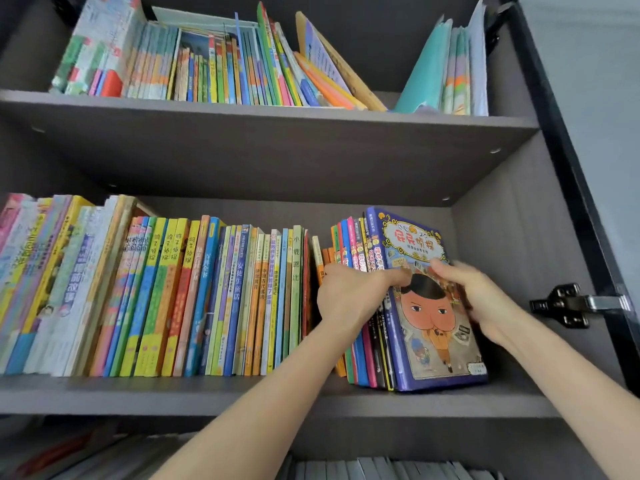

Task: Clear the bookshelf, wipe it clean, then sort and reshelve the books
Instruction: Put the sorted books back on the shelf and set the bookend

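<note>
A dark grey bookshelf (270, 393) holds rows of colourful children's books. On the middle shelf a small upright stack of books (360, 358) stands at the right, fronted by a blue book with a cartoon face cover (433, 327). My left hand (349, 296) grips the stack from its left side, fingers curled over the spines. My right hand (474, 292) grips the blue book's right edge, thumb on the cover. A long row of upright books (156, 299) fills the shelf to the left, with a narrow gap between it and the stack.
The top shelf carries leaning thin books (214, 64) and teal folders (446, 71) at the right. An open cabinet door with a metal hinge (575, 304) stands at the right. More books lie on the shelf below (381, 469). Bare shelf shows right of the stack.
</note>
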Available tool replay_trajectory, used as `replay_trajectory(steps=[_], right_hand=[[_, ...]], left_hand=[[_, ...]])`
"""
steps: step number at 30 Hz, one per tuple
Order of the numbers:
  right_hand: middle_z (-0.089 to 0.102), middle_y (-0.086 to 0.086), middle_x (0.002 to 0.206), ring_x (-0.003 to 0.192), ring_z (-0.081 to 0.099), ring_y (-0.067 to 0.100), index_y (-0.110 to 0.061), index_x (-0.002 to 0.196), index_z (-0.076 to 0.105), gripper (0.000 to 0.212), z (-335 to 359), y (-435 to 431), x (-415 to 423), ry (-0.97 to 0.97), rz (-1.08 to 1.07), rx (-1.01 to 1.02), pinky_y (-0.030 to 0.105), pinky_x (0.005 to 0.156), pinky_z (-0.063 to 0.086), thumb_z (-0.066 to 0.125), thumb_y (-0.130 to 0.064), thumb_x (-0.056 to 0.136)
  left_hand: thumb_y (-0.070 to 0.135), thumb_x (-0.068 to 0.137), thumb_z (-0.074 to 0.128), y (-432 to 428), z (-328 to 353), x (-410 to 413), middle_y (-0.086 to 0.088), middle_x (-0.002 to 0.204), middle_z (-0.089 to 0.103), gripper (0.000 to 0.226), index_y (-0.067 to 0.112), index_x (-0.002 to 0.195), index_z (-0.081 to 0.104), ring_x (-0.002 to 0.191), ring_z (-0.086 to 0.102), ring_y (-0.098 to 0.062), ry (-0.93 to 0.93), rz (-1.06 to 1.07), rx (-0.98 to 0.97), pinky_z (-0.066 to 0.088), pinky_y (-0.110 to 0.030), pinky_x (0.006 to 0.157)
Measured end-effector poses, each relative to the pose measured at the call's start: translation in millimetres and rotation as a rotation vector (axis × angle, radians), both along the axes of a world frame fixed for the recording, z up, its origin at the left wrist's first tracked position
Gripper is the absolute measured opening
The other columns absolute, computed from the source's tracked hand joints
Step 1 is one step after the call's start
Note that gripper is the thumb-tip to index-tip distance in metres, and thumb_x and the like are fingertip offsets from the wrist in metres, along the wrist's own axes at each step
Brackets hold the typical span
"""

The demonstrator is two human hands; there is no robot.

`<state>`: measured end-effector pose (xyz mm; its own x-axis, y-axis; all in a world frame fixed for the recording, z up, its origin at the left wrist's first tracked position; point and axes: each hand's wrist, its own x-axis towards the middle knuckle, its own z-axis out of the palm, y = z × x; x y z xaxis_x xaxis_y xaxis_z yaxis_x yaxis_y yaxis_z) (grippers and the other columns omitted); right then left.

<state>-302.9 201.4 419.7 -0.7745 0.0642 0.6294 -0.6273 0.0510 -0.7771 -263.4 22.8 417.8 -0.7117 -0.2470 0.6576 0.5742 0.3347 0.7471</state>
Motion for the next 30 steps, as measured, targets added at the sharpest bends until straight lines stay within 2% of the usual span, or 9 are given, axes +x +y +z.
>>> replay_trajectory(steps=[3, 5, 9, 11, 14, 16, 22, 25, 30], right_hand=[[0.064, 0.001, 0.111, 0.101, 0.060, 0.023, -0.021, 0.130, 0.049, 0.067, -21, -6, 40, 0.305, -0.746, 0.248, 0.030, 0.069, 0.042, 0.062, -0.062, 0.079], [0.062, -0.006, 0.110, 0.098, 0.059, 0.017, -0.033, 0.127, 0.048, 0.066, -36, -19, 75, 0.332, -0.763, 0.514, 0.027, 0.066, 0.040, 0.049, -0.074, 0.075], [0.028, 0.001, 0.154, 0.133, 0.041, 0.023, -0.027, 0.151, 0.006, 0.117, -62, -49, 86, 0.096, -0.627, 0.920, 0.038, 0.102, 0.044, 0.048, -0.089, 0.061], [0.018, 0.007, 0.157, 0.137, 0.036, 0.027, -0.021, 0.151, -0.009, 0.134, -67, -61, 71, 0.096, -0.601, 0.883, 0.041, 0.105, 0.042, 0.061, -0.084, 0.056], [0.037, 0.005, 0.147, 0.126, 0.049, 0.024, -0.020, 0.149, -0.004, 0.142, -61, -67, 48, 0.112, -0.402, 0.651, 0.038, 0.096, 0.049, 0.078, -0.070, 0.044], [0.050, 0.002, 0.138, 0.116, 0.056, 0.019, -0.017, 0.149, -0.001, 0.136, -55, -66, 39, 0.100, -0.269, 0.578, 0.030, 0.088, 0.050, 0.087, -0.052, 0.052], [0.053, -0.014, 0.127, 0.114, 0.053, 0.004, -0.027, 0.149, 0.011, 0.118, -40, -56, 37, 0.091, -0.009, 0.586, 0.024, 0.095, 0.048, 0.090, -0.016, 0.061], [0.053, -0.013, 0.128, 0.117, 0.055, 0.008, -0.032, 0.147, 0.017, 0.109, -35, -60, 46, 0.174, -0.065, 0.457, 0.033, 0.097, 0.049, 0.088, -0.023, 0.065], [0.034, 0.008, 0.142, 0.127, 0.046, 0.024, -0.026, 0.147, -0.022, 0.136, -39, -94, 46, 0.167, -0.556, 0.464, 0.042, 0.095, 0.048, 0.078, -0.062, 0.062]], left_hand=[[0.055, 0.043, 0.081, 1, 1, 1, 0.002, 0.097, 0.066, 0.090, 0.012, 0.114, 0.047, 0.083, 0.066, -0.015, -0.010, 0.037, -0.002, 0.054, -0.028, 0.070], [0.057, 0.039, 0.079, 3, 1, 4, 0.003, 0.095, 0.067, 0.092, 0.012, 0.114, 0.051, 0.081, 0.066, -0.014, -0.005, 0.056, -0.009, 0.053, -0.027, 0.067], [0.053, 0.051, 0.083, 8, -1, 10, 0.002, 0.100, 0.062, 0.084, 0.010, 0.111, 0.043, 0.086, 0.063, -0.014, 0.004, 0.136, -0.027, 0.053, -0.028, 0.071], [0.052, 0.057, 0.083, 16, -1, 17, -0.001, 0.107, 0.056, 0.082, 0.010, 0.111, 0.037, 0.093, 0.059, -0.016, 0.030, 0.252, -0.072, 0.049, -0.028, 0.071], [0.052, 0.063, 0.079, 30, 1, 25, -0.006, 0.118, 0.048, 0.086, 0.005, 0.120, 0.035, 0.104, 0.056, -0.021, 0.118, 0.478, -0.228, 0.044, -0.027, 0.073], [0.052, 0.066, 0.077, 36, 1, 25, -0.009, 0.122, 0.044, 0.087, 0.004, 0.123, 0.032, 0.107, 0.053, -0.021, 0.105, 0.555, -0.294, 0.042, -0.027, 0.074], [0.070, 0.069, 0.066, 29, 4, 19, -0.015, 0.135, 0.036, 0.109, -0.001, 0.139, 0.020, 0.123, 0.045, -0.027, -0.100, 0.404, -0.234, 0.045, -0.035, 0.091], [0.069, 0.083, 0.050, 18, 10, 22, -0.015, 0.138, 0.039, 0.094, 0.003, 0.142, 0.019, 0.123, 0.046, -0.028, -0.126, 0.153, -0.133, 0.043, -0.039, 0.097], [0.037, 0.102, 0.032, -13, 19, 25, -0.014, 0.116, 0.062, 0.045, 0.003, 0.125, 0.051, 0.103, 0.062, -0.024, -0.065, 0.049, -0.193, 0.049, -0.033, 0.084]])
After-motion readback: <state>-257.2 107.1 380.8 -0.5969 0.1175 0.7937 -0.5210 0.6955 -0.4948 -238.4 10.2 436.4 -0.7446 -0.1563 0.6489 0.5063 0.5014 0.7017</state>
